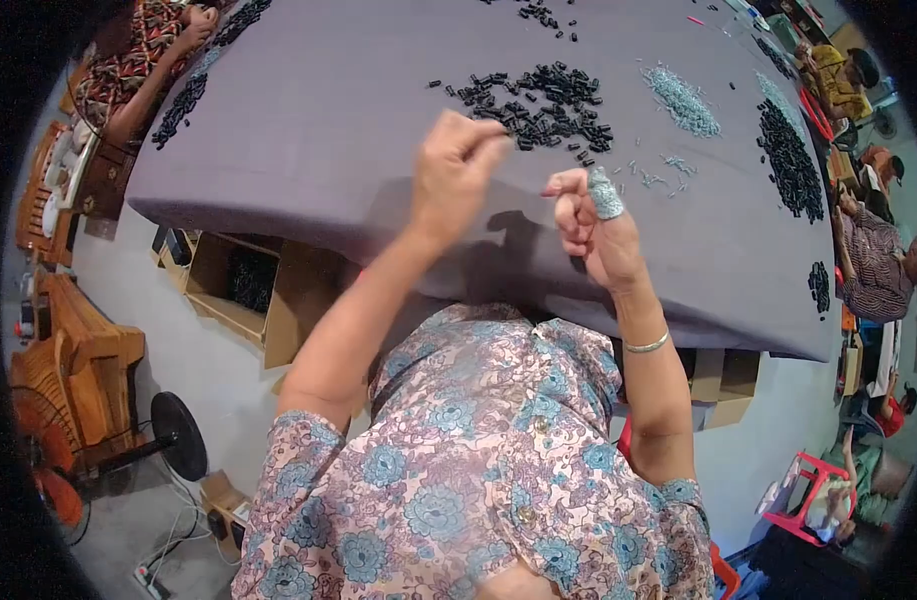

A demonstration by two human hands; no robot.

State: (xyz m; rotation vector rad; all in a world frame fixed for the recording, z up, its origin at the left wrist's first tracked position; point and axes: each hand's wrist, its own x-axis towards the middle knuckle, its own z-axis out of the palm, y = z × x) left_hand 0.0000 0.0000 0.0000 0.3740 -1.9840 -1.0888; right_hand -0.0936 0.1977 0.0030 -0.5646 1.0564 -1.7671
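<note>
Over the near part of the cloth-covered table, my left hand (450, 180) is raised, thumb and forefinger closed in a pinch. It is a little blurred, and anything between the fingertips is too small to make out. Just beyond it lies a loose pile of short black plastic cylinders (548, 110). My right hand (603, 230) is curled to the right of it, a grey-green wrapping (605, 193) round one finger. Below its curled fingers pokes out the end of a small black cylinder (578, 264). Right of the black pile is a heap of small silvery pins or screws (681, 100), with several strays nearer me.
More black pieces (788, 160) are heaped along the table's right edge. An open cardboard box (233, 285) of black parts stands below the left edge. Other people sit at the left and right sides. A fan (53, 460) and wooden chair (83, 350) are at lower left.
</note>
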